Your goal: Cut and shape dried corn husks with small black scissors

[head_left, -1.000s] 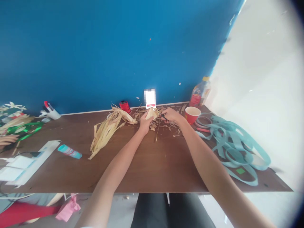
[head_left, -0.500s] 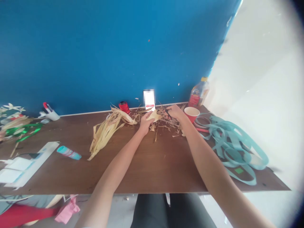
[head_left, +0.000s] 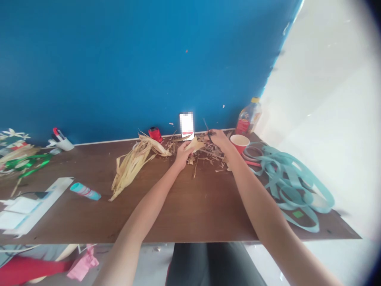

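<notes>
A blue wall (head_left: 119, 67) backs the brown table (head_left: 190, 208), floor (head_left: 153, 264) apparently grey.

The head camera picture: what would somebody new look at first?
The big blue wall fills the back, and a bright white screen shows at its foot. A tangled heap of teal ribbon lies at the right end of the table. In the middle, the left hand holds a piece of dry husk and the right hand holds dark scissors.
</notes>
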Motion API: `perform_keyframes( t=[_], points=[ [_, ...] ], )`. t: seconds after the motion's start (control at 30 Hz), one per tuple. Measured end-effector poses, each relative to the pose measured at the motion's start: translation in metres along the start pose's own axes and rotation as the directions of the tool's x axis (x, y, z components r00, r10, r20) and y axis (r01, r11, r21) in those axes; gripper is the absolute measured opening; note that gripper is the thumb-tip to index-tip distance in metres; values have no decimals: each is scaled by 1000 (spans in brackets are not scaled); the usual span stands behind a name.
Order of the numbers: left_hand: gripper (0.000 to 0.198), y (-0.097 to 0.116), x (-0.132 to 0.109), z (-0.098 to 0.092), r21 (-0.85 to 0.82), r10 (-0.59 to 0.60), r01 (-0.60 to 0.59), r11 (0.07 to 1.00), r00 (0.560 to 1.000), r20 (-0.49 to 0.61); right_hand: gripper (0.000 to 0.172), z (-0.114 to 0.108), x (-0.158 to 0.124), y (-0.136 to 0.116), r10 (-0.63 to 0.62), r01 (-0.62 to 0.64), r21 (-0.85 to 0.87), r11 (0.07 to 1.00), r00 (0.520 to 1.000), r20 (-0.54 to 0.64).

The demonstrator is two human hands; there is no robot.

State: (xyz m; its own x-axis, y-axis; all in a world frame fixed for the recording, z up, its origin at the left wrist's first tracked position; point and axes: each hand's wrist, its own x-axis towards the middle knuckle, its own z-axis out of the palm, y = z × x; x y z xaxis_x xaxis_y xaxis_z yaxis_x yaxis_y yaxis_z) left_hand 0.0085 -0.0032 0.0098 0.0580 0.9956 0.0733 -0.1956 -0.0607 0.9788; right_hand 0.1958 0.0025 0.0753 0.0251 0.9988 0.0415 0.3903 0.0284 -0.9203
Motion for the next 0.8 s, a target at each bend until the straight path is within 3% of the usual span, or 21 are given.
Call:
perform_keyframes(
  t=[0.1, 0.3, 0.47, 0.8],
  points=[
    [39, -2, 1, 0, -24, -1, 0, 1000, 999, -37, 41, -8, 1, 1, -54, 58, -39, 998, 994, 97],
    [33, -3, 2, -1, -51, 50, -55, 997, 994, -95, 52, -25, 5, 3, -29, 174, -370, 912, 931, 365],
    [39, -2, 2, -2, -71, 50, -58, 996, 994, -100, 56, -35, 5, -1, 58, 172, -530, 830, 920, 388],
    [44, -5, 4, -3, -118, 69, -82, 990, 992, -106, 40, -41, -9, -18, 107, 156, -533, 831, 897, 429]
  ],
)
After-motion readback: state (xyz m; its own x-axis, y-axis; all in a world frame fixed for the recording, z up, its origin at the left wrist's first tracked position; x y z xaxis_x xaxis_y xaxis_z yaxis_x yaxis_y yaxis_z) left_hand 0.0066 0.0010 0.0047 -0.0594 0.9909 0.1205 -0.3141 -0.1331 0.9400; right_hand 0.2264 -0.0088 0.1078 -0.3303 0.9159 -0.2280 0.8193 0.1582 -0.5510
